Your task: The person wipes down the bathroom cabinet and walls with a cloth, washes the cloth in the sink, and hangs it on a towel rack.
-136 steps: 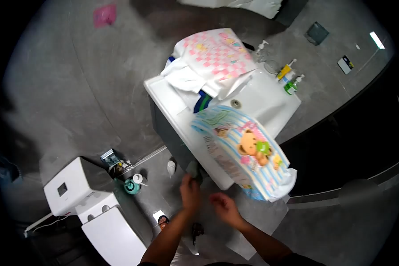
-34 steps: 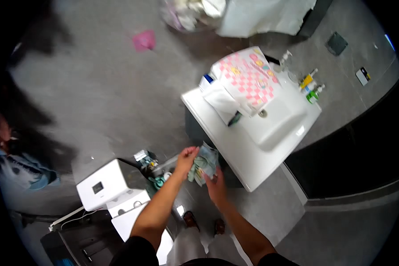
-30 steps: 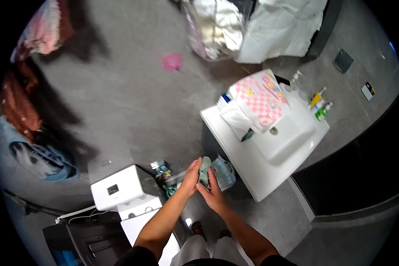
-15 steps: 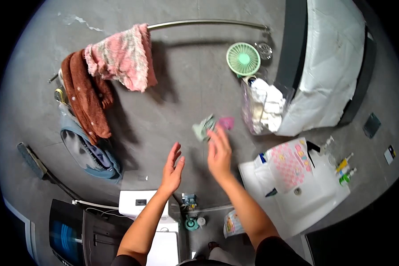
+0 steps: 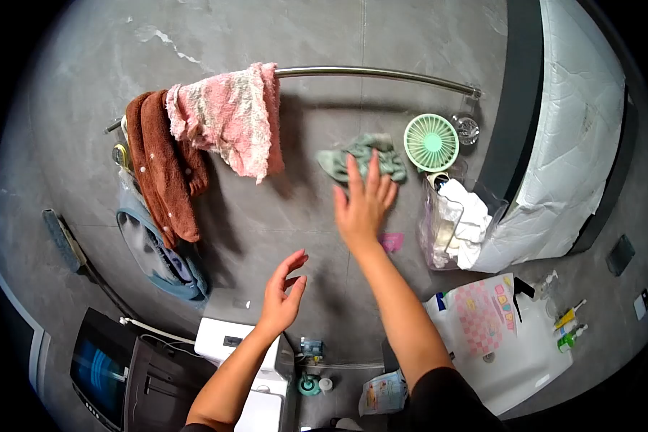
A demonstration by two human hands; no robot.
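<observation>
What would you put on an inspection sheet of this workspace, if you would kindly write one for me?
Surface: gray wall, with pale streaks at the upper left of the picture.
Job's things: green cloth, crumpled, apparently against the wall, partly covered by the right hand.
Clutter: green fan next to a clear tub of white cloths; bottles at the sink.
Grip: right hand, fingers spread over the green cloth; left hand, open, holding nothing.
Cables: thin white cord near the toilet.
Surroundings: pink towel and brown towel hanging from a metal rail.
</observation>
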